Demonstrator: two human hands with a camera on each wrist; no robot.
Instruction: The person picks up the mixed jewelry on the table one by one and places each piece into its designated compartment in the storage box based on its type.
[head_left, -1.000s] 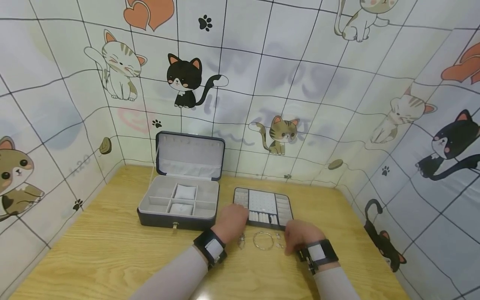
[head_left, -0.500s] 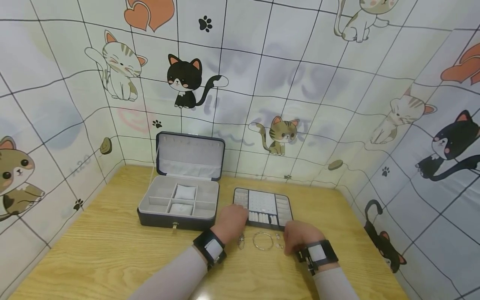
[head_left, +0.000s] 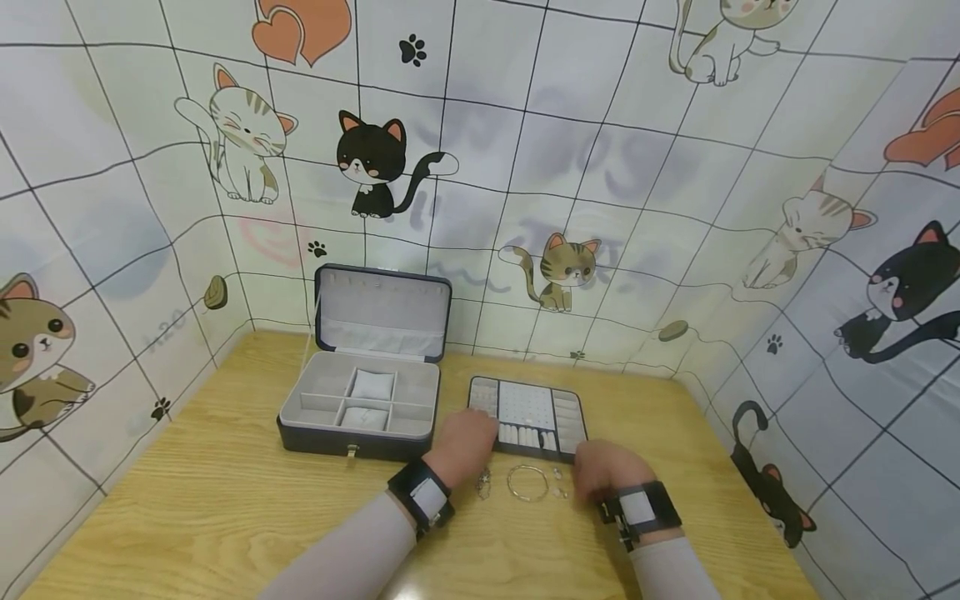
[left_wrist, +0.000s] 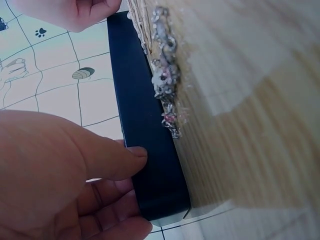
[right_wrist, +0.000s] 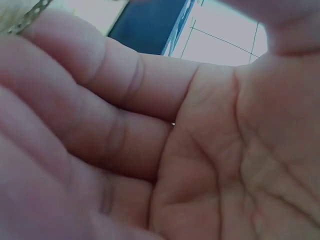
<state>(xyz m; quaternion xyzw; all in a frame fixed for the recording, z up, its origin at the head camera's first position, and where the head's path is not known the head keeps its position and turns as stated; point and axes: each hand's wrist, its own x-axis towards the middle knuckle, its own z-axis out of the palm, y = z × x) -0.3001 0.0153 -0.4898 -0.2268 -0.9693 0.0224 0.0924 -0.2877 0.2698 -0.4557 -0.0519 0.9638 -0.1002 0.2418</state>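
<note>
My left hand (head_left: 463,446) grips the front left corner of a dark jewellery tray (head_left: 525,406) with pale compartments and ring rolls. In the left wrist view its thumb (left_wrist: 132,157) presses the tray's dark side wall, with the fingers curled at the end. My right hand (head_left: 611,473) is curled near the front right corner; I cannot tell whether it pinches anything, as its fingertips are mostly hidden. In front of the tray lie a silver charm bracelet (left_wrist: 165,75) with pink stones, a gold bangle (head_left: 527,498) and small earrings (head_left: 558,492) beside the right hand.
A dark jewellery box (head_left: 356,439) stands left of the tray, its lid (head_left: 382,312) raised against the back. Two white cushions sit in its compartments. Cat-patterned sheeting (head_left: 480,167) walls the wooden table (head_left: 187,508) at the back and sides.
My right hand has shifted very slightly to the right, away from the earrings. The left hand keeps its place on the tray, and the tray and jewellery look unmoved.
</note>
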